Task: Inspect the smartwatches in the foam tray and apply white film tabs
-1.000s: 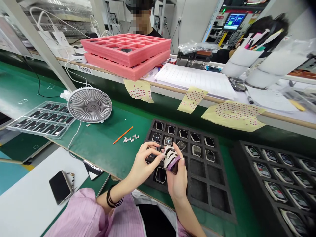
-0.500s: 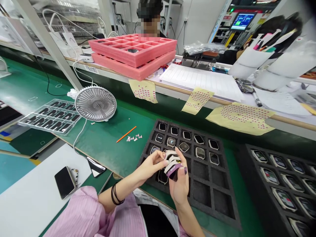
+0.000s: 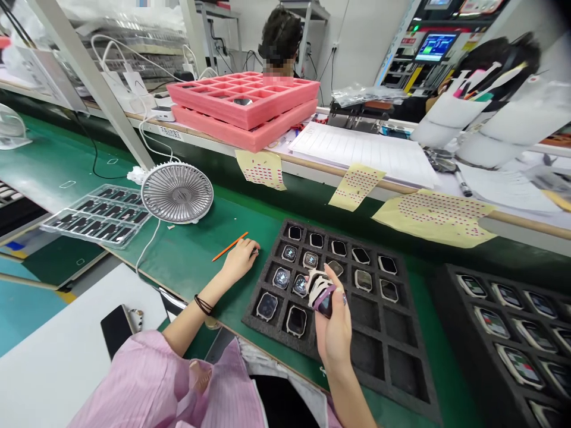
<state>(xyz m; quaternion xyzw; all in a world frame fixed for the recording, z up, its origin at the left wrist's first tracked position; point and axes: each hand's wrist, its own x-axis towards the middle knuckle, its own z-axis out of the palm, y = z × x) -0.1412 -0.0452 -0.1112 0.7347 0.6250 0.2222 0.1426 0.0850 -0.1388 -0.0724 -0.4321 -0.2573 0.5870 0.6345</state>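
While the right hand (image 3: 332,330) grips a bunch of white and purple watch bands (image 3: 321,291) up over the black foam tray (image 3: 395,315), the left hand (image 3: 238,260) sits just past the tray's edge, half curled on the green mat (image 3: 187,261). You cannot tell if its fingers pinch the tiny bit (image 3: 254,251) at their tips. An orange pencil (image 3: 229,246) lies just beside that hand. Some tray holes hold watches (image 3: 281,277), and the holes at the lower right are open. A second tray (image 3: 446,297) of watches lies to the right. Pink foam trays (image 3: 243,101) sit on the shelf above. A white label (image 3: 172,134) on the shelf edge is too small to read.
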